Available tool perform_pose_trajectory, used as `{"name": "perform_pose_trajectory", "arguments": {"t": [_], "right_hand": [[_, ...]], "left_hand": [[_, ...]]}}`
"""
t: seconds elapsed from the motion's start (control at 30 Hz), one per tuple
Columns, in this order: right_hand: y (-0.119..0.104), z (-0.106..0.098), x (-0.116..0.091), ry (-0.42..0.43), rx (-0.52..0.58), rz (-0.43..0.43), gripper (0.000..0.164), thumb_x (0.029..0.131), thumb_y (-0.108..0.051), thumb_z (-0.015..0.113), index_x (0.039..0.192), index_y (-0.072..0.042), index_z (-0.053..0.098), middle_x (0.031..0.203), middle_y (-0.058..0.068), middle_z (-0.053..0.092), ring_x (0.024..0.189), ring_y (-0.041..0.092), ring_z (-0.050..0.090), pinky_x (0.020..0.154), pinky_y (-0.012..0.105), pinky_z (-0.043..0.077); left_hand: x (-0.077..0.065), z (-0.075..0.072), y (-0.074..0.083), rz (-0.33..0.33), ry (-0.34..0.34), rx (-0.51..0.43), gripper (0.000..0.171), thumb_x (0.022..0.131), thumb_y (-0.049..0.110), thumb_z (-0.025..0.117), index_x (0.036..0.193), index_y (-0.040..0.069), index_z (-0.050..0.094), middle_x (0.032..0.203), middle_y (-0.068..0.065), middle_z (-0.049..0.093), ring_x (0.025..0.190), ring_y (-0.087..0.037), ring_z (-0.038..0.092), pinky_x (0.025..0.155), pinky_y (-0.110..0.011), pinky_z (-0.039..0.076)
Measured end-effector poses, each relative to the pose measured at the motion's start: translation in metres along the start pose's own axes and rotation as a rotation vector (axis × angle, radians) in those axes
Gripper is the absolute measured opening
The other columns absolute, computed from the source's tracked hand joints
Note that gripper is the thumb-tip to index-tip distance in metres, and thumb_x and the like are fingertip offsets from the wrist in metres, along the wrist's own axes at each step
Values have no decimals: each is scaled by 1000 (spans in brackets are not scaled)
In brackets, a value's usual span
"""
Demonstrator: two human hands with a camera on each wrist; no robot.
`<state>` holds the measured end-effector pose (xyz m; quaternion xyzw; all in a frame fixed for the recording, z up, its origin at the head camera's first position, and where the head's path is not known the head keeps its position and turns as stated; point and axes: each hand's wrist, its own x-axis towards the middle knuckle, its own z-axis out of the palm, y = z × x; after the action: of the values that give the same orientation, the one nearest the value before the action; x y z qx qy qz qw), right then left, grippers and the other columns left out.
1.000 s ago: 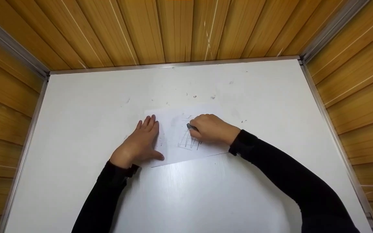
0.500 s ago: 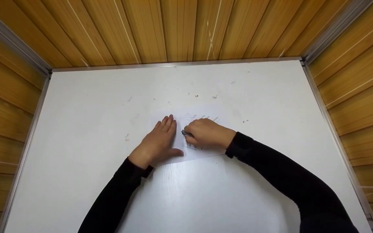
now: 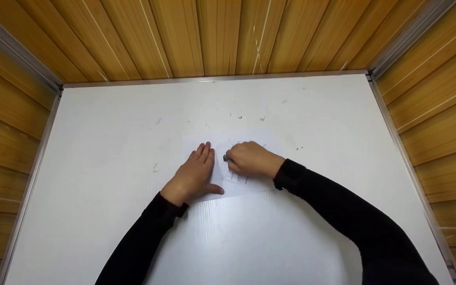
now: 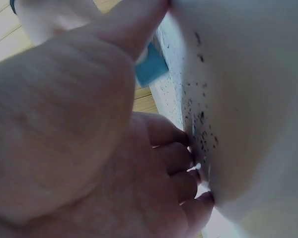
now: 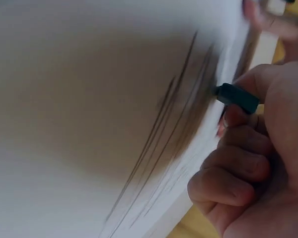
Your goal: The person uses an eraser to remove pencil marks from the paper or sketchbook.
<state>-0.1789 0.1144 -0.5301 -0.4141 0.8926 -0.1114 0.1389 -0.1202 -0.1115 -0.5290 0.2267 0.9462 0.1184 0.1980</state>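
A white sheet of paper point(image 3: 234, 192) with pencil lines point(image 5: 161, 129) lies on the table. My right hand point(image 3: 252, 159) pinches a small teal eraser point(image 5: 241, 98) between thumb and curled fingers, its dark end at the paper over the lines. From the left wrist view the eraser point(image 4: 151, 65) shows as a blue block. My left hand point(image 3: 193, 174) lies on the left part of the sheet, fingers straight and thumb spread towards the right hand. Dark crumbs point(image 4: 202, 119) are scattered near its fingertips. My right hand covers part of the drawing in the head view.
Small crumbs point(image 3: 262, 118) and smudges dot the white table point(image 3: 113, 122) beyond the sheet. Wood-panelled walls point(image 3: 220, 39) with grey metal edging point(image 3: 212, 79) enclose the table at the back and both sides.
My left hand has slid right across the sheet, closer to the right hand. The right hand has made small moves over the pencil lines with the eraser, ending slightly further left.
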Motion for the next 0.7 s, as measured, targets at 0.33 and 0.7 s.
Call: {"name": "perform_pose_trajectory", "arguments": {"t": [0.33, 0.7], "right_hand": [[-25, 9, -10, -115, 30, -148, 25, 107, -21, 58, 105, -6, 77, 93, 7, 78, 86, 25, 75, 85, 46, 65], [-4, 5, 3, 40, -12, 31, 23, 107, -19, 56, 99, -7, 74, 89, 9, 75, 84, 28, 72, 82, 48, 63]], "left_hand": [[-1, 0, -4, 8, 5, -6, 134, 85, 64, 89, 171, -12, 21, 182, -33, 11, 173, -46, 11, 140, -57, 20], [-2, 2, -6, -11, 2, -11, 134, 86, 65, 88, 172, -11, 19, 183, -32, 11, 173, -45, 11, 140, -58, 21]]}}
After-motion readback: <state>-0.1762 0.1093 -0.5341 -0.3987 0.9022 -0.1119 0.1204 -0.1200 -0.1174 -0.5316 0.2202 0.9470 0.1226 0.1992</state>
